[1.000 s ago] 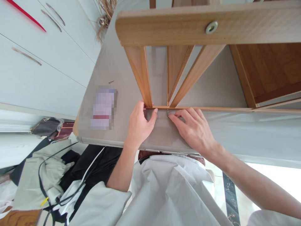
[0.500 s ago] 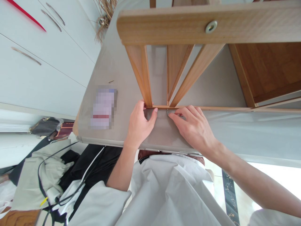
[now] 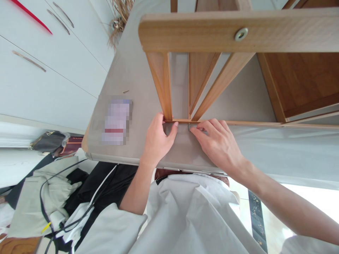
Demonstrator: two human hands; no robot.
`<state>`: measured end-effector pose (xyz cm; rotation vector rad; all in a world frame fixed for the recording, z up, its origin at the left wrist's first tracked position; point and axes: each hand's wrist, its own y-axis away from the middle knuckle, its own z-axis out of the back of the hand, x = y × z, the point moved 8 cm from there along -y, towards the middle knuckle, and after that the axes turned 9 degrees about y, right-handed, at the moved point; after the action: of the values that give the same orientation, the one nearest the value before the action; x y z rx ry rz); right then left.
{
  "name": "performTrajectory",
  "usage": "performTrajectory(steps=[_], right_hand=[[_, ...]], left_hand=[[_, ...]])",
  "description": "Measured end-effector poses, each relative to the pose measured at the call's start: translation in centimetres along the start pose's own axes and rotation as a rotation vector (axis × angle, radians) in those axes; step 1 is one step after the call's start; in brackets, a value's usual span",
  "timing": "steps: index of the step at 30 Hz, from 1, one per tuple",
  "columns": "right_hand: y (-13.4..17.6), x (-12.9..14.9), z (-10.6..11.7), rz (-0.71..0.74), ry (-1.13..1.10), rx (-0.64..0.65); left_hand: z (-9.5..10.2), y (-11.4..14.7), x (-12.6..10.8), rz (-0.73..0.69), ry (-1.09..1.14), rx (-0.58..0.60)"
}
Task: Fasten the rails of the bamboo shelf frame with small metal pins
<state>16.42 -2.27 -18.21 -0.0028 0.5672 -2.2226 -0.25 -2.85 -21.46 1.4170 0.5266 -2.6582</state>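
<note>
A wooden frame [image 3: 235, 123] with slanting slats stands on the table, its low rail running left to right in front of me. My left hand [image 3: 160, 139] is closed around the rail's left end, thumb on the near side and fingertips behind the slat. Just right of it, a small metal screw [image 3: 189, 126] sticks out of the rail's near face. The thumb and forefinger of my right hand [image 3: 218, 141] are pinched at this screw, with the other fingers curled. Part of what lies in the right fingers is hidden.
A thick upper bar [image 3: 190, 33] with a metal bolt [image 3: 241, 34] crosses above my hands. To the left on the table lie a blurred packet [image 3: 116, 121] and a loose screw [image 3: 126, 91]. White cabinets [image 3: 53, 91] and cables [image 3: 42, 197] are further left.
The view has shifted slightly, so the upper bar appears a little lower and further right. Both hands keep nearly the same place and grip.
</note>
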Motion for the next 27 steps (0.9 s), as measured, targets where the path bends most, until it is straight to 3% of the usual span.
performTrajectory(steps=[16,27], right_hand=[[0.8,-0.1,-0.5,-0.069,-0.087,-0.074],[1.2,0.0,0.0,-0.036,-0.062,-0.105]], left_hand=[[0.0,0.1,0.1,0.001,-0.006,0.001],[0.0,0.0,0.0,-0.015,0.003,-0.004]])
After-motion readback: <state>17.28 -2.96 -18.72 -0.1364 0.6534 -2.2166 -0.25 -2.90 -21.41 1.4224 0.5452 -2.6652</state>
